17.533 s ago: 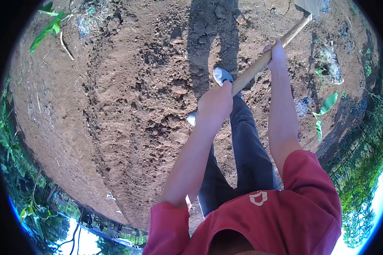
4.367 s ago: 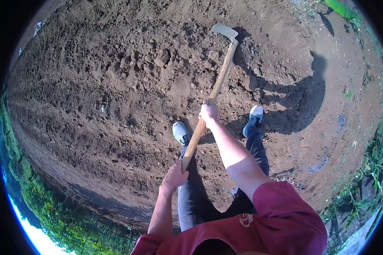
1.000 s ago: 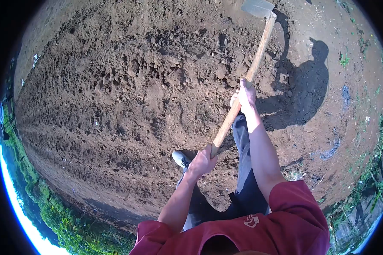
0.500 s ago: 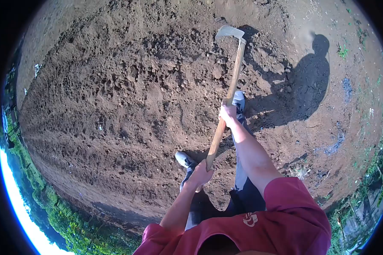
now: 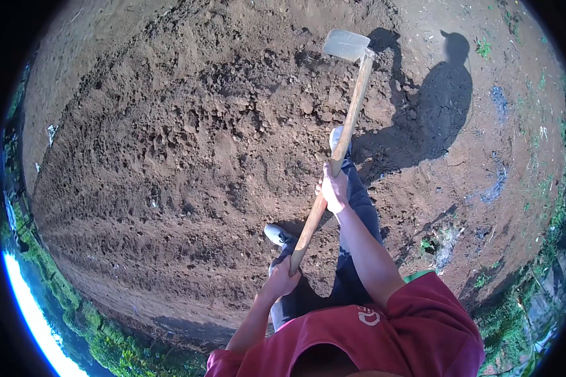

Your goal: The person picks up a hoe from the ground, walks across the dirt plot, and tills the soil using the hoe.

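A long-handled hoe with a wooden shaft (image 5: 352, 113) slants across the middle of the view. My left hand (image 5: 282, 280) is wrapped round the shaft's lower end, near my left thigh. Higher up, about mid-shaft, my right hand (image 5: 334, 188) grips the wood with closed fingers. The flat metal blade (image 5: 346, 45) is at the top, over loose clods of brown soil (image 5: 233, 113); whether it touches the ground I cannot tell. Its shadow falls just to the right of it.
My left shoe (image 5: 275, 234) and right shoe (image 5: 337, 137) stand on the tilled soil. My shadow (image 5: 446, 100) lies at the upper right. A pale clump of dry matter (image 5: 448, 245) is right of my legs. Green plants (image 5: 116, 342) line the lower edges.
Since half a second ago the blade has turned to show its flat face, and both hands sit lower in view with the shaft. Earlier, the hoe was at the upper right, over other ground.
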Demonstrator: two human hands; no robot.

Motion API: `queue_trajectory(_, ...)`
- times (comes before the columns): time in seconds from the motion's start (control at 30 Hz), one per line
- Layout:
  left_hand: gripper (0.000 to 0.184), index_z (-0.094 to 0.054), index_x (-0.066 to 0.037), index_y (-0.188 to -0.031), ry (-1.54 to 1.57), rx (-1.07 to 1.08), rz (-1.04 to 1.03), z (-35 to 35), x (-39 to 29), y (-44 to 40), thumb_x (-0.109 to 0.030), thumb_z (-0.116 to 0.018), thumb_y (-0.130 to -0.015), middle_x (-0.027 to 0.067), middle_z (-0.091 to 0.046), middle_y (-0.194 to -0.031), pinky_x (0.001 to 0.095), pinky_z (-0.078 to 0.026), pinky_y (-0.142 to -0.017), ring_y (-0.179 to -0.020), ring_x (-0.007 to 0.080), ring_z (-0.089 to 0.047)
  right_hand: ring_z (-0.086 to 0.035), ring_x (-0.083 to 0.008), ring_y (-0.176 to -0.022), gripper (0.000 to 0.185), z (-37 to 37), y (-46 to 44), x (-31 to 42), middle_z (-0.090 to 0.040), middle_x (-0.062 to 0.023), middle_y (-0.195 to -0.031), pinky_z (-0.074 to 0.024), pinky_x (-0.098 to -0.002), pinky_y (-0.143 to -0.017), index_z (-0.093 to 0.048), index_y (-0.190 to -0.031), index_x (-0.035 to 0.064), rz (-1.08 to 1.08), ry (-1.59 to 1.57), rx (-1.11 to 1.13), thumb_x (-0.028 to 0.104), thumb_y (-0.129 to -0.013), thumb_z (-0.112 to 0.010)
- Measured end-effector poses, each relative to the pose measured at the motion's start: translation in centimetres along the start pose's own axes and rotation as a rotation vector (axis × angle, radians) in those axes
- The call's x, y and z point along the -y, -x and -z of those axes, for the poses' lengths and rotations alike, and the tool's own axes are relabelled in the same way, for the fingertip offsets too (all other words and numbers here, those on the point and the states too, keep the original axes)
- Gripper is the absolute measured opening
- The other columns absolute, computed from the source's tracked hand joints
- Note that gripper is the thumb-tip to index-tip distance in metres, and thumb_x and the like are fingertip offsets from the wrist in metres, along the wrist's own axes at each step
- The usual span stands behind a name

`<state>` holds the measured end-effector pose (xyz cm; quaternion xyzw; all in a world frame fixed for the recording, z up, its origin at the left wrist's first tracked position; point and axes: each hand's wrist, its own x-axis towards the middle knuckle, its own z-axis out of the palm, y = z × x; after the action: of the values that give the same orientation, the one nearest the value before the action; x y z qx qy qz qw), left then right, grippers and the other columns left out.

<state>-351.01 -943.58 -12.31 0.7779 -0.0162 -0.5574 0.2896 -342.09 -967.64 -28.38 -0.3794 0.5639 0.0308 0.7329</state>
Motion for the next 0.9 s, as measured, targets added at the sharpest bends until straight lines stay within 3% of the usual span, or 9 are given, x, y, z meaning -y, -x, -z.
queue_trajectory(0.1, 0.042, -0.048, 0.002, -0.117, -0.016, 0.013, -0.044, 1.2, -4.5, -3.1, -0.018, -0.063, -0.083, 0.0324, -0.063, -0.088, 0.0528, -0.051, -0.077, -0.089, 0.0482, -0.064, -0.044, -0.0138, -0.042, 0.033, 1.0, -1.8, 5.3, -0.046, -0.0020, -0.061, -0.0403, -0.0300, -0.039, -0.051, -0.086, 0.0052, 0.033, -0.034, -0.067, 0.034, -0.097, -0.062)
queue_trajectory(0.2, 0.043, -0.046, 0.003, -0.118, -0.062, 0.009, -0.133, 1.7, -7.4, -10.5, -0.018, -0.062, -0.084, 0.0333, -0.063, -0.091, 0.0536, -0.050, -0.079, -0.091, 0.0485, -0.063, -0.047, -0.0148, -0.040, 0.031, 0.8, -7.2, 11.5, -0.048, -0.0024, -0.059, -0.0409, -0.0299, -0.035, -0.051, -0.092, 0.0035, 0.118, -0.041, -0.100, 0.032, -0.096, -0.063)
queue_trajectory(0.33, 0.046, -0.044, 0.005, -0.120, -0.045, -0.031, -0.175, 0.4, -10.7, -21.3, -0.020, -0.062, -0.085, 0.0323, -0.064, -0.094, 0.0522, -0.051, -0.079, -0.091, 0.0483, -0.064, -0.044, -0.0141, -0.041, 0.036, 1.6, -18.4, 14.7, -0.044, -0.0010, -0.062, -0.0414, -0.0311, -0.039, -0.051, -0.087, 0.0078, 0.191, -0.006, -0.054, 0.041, -0.094, -0.064)
queue_trajectory(0.37, 0.047, -0.044, 0.006, -0.120, -0.030, -0.043, -0.187, -0.4, -10.3, -23.4, -0.020, -0.062, -0.084, 0.0316, -0.064, -0.093, 0.0512, -0.051, -0.078, -0.090, 0.0480, -0.064, -0.051, -0.0156, -0.043, 0.037, 1.8, -21.1, 14.1, -0.049, -0.0027, -0.060, -0.0442, -0.0328, -0.039, -0.053, -0.082, 0.0060, 0.226, 0.086, -0.082, 0.040, -0.094, -0.064)
queue_trajectory(0.47, 0.050, -0.043, 0.007, -0.121, 0.119, 0.125, 0.003, -2.6, -9.1, -27.0, -0.021, -0.062, -0.084, 0.0283, -0.064, -0.093, 0.0464, -0.052, -0.075, -0.087, 0.0441, -0.066, -0.059, -0.0173, -0.045, 0.038, 1.3, -25.6, 9.2, -0.057, -0.0067, -0.058, -0.0471, -0.0336, -0.041, -0.058, -0.076, 0.0022, 0.193, 0.575, -0.244, 0.036, -0.094, -0.063)
queue_trajectory(0.6, 0.052, -0.041, 0.006, -0.125, 0.176, 0.229, 0.139, -1.6, -8.3, -23.7, -0.020, -0.061, -0.085, 0.0235, -0.062, -0.097, 0.0424, -0.051, -0.071, -0.083, 0.0330, -0.065, -0.061, -0.0217, -0.044, 0.044, 1.7, -24.7, 4.4, -0.061, -0.0116, -0.056, -0.0498, -0.0339, -0.043, -0.062, -0.069, -0.0016, 0.060, 0.614, -0.218, 0.035, -0.093, -0.060)
queue_trajectory(0.63, 0.053, -0.042, 0.005, -0.126, 0.146, 0.196, 0.059, -1.4, -7.7, -23.0, -0.020, -0.063, -0.085, 0.0212, -0.062, -0.095, 0.0413, -0.051, -0.071, -0.083, 0.0297, -0.064, -0.062, -0.0224, -0.044, 0.046, 1.1, -24.0, 4.8, -0.061, -0.0123, -0.056, -0.0501, -0.0347, -0.043, -0.061, -0.069, -0.0023, 0.067, 0.614, -0.216, 0.036, -0.093, -0.060)
queue_trajectory(0.73, 0.051, -0.044, 0.004, -0.125, 0.218, 0.243, 0.111, -1.2, -5.7, -18.3, -0.020, -0.063, -0.084, 0.0200, -0.061, -0.093, 0.0409, -0.051, -0.071, -0.082, 0.0292, -0.063, -0.059, -0.0196, -0.044, 0.043, 0.3, -18.8, 4.0, -0.059, -0.0085, -0.055, -0.0487, -0.0340, -0.042, -0.060, -0.067, 0.0021, 0.021, 0.557, -0.207, 0.037, -0.093, -0.061)
queue_trajectory(0.9, 0.041, -0.049, 0.004, -0.114, 0.110, 0.185, -0.021, -0.5, -0.1, -9.3, -0.020, -0.063, -0.084, 0.0219, -0.061, -0.091, 0.0420, -0.050, -0.073, -0.083, 0.0316, -0.062, -0.055, -0.0182, -0.041, 0.041, 0.7, -10.0, -1.2, -0.053, -0.0047, -0.053, -0.0472, -0.0334, -0.038, -0.057, -0.071, 0.0031, 0.017, 0.319, -0.129, 0.036, -0.094, -0.063)
